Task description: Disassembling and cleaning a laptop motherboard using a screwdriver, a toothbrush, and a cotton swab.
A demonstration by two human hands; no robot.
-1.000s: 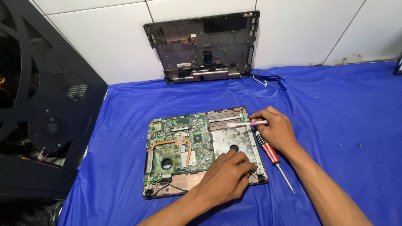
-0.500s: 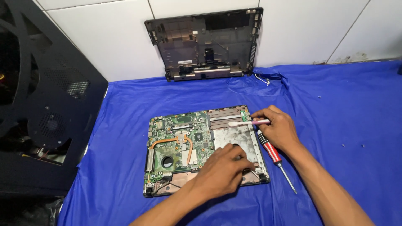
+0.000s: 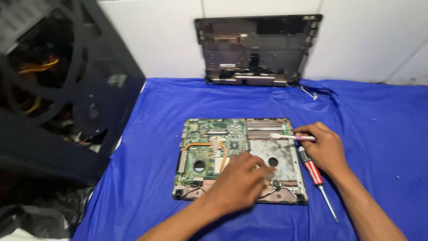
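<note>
Here left hand (image 3: 238,183) pins board (image 3: 209,147), cloth (image 3: 374,134) open rightward.

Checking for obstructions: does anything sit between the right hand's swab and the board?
Nothing visible. The right hand holds the swab with its tip over the board's upper right edge. The left hand rests lower on the board, and the screwdriver lies beside it.

- The left hand (image 3: 238,184) is bare: no glove, ring or watch shows.
- The right hand (image 3: 323,149) is bare too, ungloved.
- Both forearms are uncovered to the frame's edge; no sleeve shows.
</note>
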